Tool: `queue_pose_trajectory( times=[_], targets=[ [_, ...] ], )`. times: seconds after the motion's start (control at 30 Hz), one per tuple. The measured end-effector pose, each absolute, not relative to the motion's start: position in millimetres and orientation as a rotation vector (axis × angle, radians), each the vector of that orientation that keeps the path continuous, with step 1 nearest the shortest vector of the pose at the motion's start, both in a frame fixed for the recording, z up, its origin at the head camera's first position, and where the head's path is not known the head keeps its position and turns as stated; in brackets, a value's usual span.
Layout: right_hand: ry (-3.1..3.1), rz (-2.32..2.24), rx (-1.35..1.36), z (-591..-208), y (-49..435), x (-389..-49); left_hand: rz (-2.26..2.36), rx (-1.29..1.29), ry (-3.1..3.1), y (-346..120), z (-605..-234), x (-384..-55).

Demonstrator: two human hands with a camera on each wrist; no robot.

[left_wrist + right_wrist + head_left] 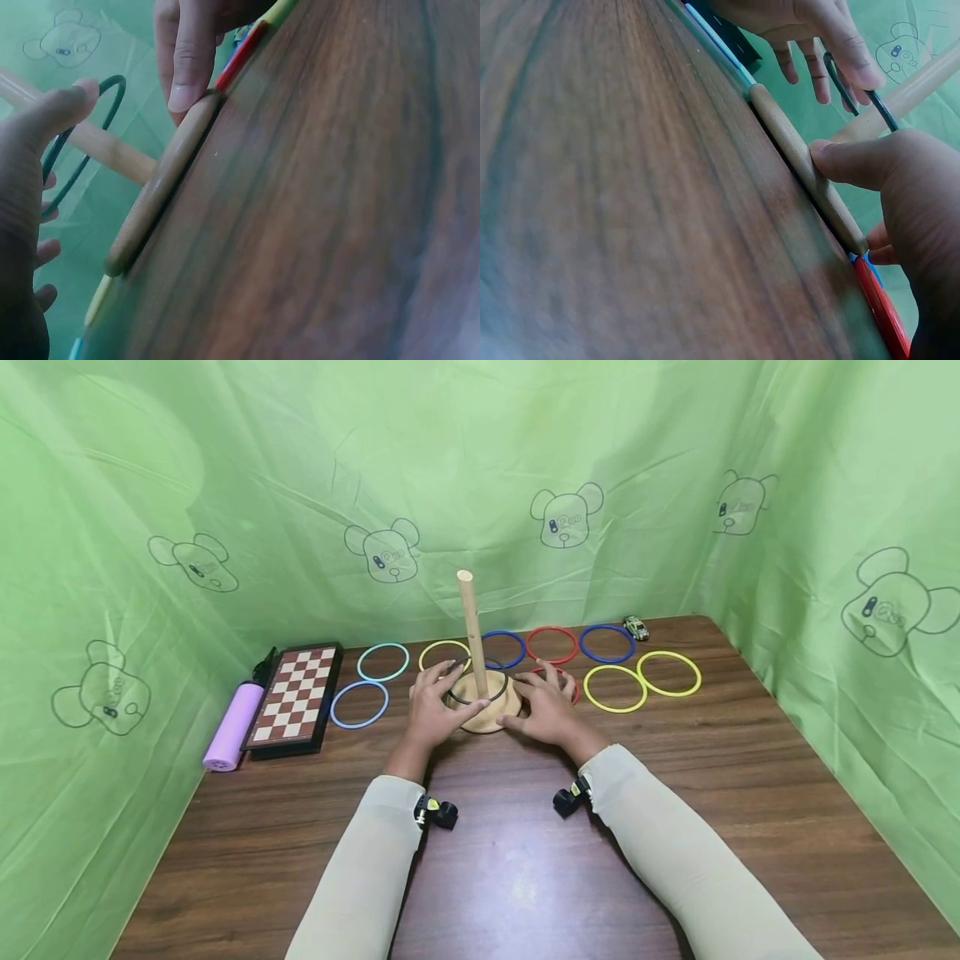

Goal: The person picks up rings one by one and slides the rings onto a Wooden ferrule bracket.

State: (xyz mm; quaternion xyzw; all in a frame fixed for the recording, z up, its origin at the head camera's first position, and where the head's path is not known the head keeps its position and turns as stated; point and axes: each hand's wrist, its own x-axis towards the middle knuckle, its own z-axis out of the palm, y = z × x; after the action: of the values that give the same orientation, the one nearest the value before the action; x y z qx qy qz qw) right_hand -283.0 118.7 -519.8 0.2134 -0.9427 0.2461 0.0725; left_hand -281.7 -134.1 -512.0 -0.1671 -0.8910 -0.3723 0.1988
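A wooden ring-toss stand, with a round base (491,721) and an upright peg (471,618), stands on the table between both hands. My left hand (437,710) pinches a thin dark ring (886,112) between thumb and fingers. That ring encircles the peg and hangs above the base, tilted in the left wrist view. On the other side, my right hand (551,712) grips the base's edge, its thumb (851,163) against the rim and some fingers at the far side. Behind the right hand, a red ring (577,692) is partly hidden.
Coloured rings lie around the stand: light blue (408,662) and blue (387,702) at left, yellow (647,689) at right. A chessboard (296,693) and purple cylinder (234,727) lie far left. A toy car (636,627) sits at the back. Green cloth (465,460) surrounds the table.
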Motion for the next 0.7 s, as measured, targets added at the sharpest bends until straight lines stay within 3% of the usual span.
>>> queue_pose_trajectory(
  times=[0.7],
  targets=[
    [-2.843, 0.761, 0.637, -519.0, 119.3, -282.8, -0.947, -0.531, -2.631, -136.1, -524.6, -284.2]
  ],
)
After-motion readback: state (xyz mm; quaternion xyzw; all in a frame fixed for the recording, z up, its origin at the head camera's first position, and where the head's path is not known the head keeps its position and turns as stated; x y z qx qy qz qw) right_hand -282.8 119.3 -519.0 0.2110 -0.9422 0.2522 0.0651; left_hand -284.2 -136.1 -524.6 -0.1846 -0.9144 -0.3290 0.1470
